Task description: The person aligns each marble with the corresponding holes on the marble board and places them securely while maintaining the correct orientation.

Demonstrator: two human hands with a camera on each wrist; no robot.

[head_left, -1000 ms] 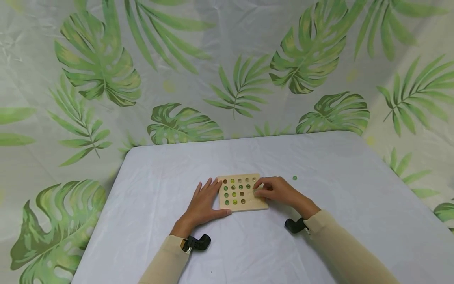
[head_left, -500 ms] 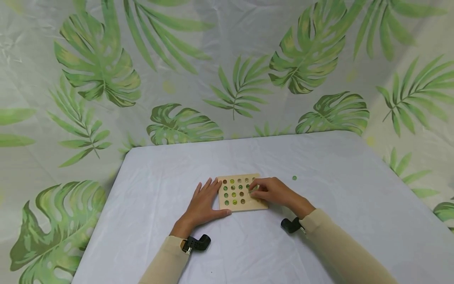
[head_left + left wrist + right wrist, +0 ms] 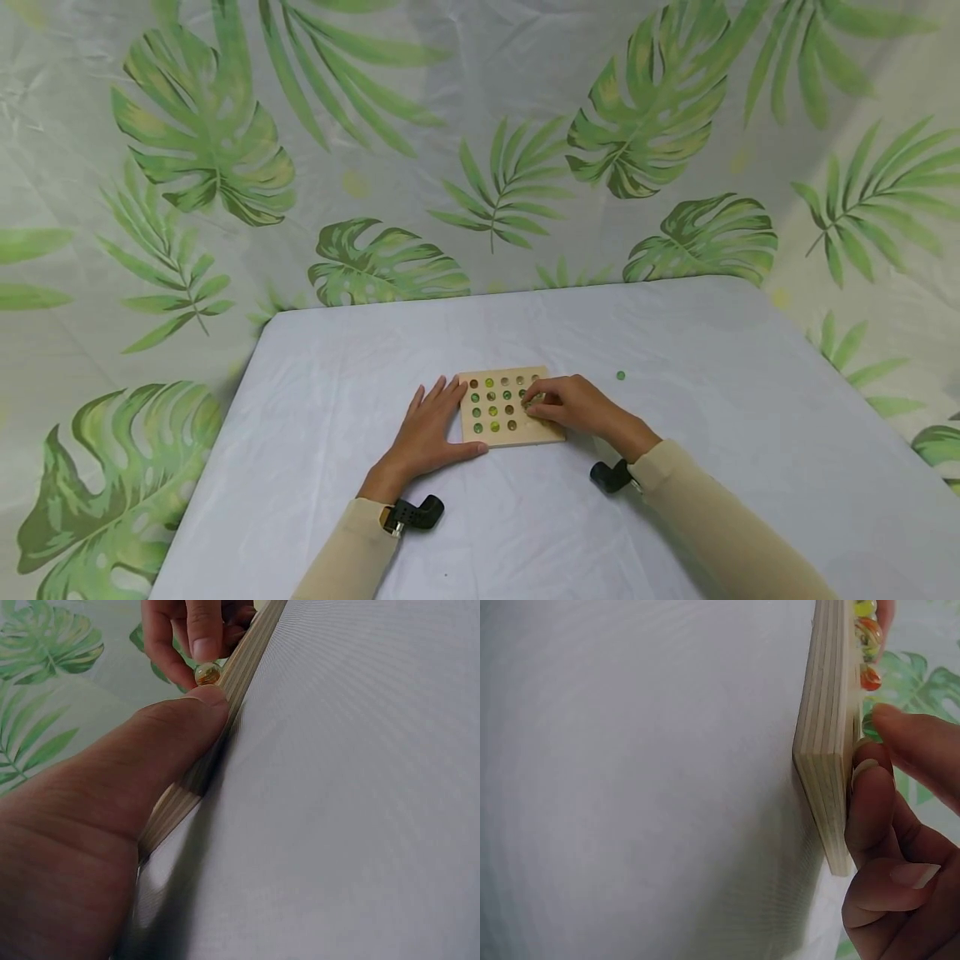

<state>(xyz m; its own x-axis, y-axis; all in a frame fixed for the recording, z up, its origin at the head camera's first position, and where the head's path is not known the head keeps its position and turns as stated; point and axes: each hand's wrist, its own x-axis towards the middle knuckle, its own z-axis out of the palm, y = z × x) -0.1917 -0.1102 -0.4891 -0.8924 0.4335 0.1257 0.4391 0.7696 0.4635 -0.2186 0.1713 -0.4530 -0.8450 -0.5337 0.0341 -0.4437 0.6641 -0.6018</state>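
A light wooden board [image 3: 538, 436] with rows of round hollows lies flat on the table, glass marbles in most of its left part. My left hand [image 3: 426, 429] rests at its left side, fingers spread along that edge and the thumb at the near left corner. Over the right part of the board, my right hand [image 3: 581, 407] pinches a greenish marble [image 3: 868, 726] between thumb and index finger; the fingers partly cover it. Just past the left thumb in the left wrist view shows a clear amber marble [image 3: 207, 673]. The right hand hides several hollows.
A loose green marble [image 3: 621, 375] lies on the white tablecloth [image 3: 675, 350] right of the board. Behind the table hangs a leaf-print cloth [image 3: 517, 167]. Black wrist cameras sit on both wrists.
My right hand has moved slightly left over the board, the marble still between its fingers. The left hand stays where it was at the board's left side.
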